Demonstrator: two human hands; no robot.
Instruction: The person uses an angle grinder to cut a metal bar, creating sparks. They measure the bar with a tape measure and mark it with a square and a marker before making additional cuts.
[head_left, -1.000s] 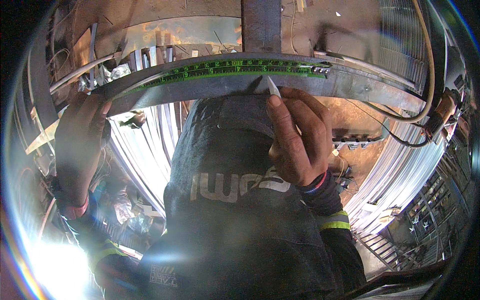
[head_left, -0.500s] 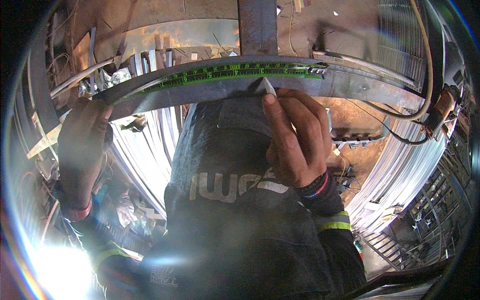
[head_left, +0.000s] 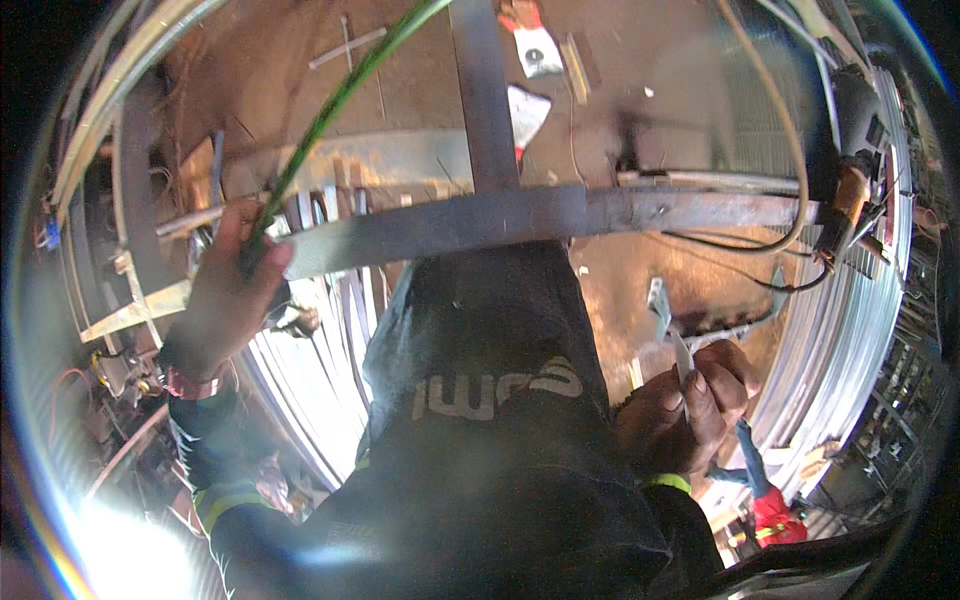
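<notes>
My left hand point(head_left: 215, 305) is closed on a green tape measure point(head_left: 335, 110), its blade raised off the steel bar and slanting up to the top edge. The tape's case is hidden in the hand. A flat grey steel bar point(head_left: 440, 228) runs across in front of my body, its left end beside my left fingers. My right hand point(head_left: 715, 400) is low on the right, away from the bar, pinching a thin white pointed marking chalk point(head_left: 683, 360) with the tip upward.
Another steel bar point(head_left: 483, 95) meets the long one from the far side. A hose point(head_left: 775, 90) drops to a torch-like tool point(head_left: 845, 215) at the right. Long metal strips point(head_left: 310, 400) lie below. A glove point(head_left: 535, 45) rests on the floor; a person in red point(head_left: 775, 515) is at lower right.
The tape has come off the bar and swung upward in my left hand. My right hand has left the bar with the chalk, moving down and right.
</notes>
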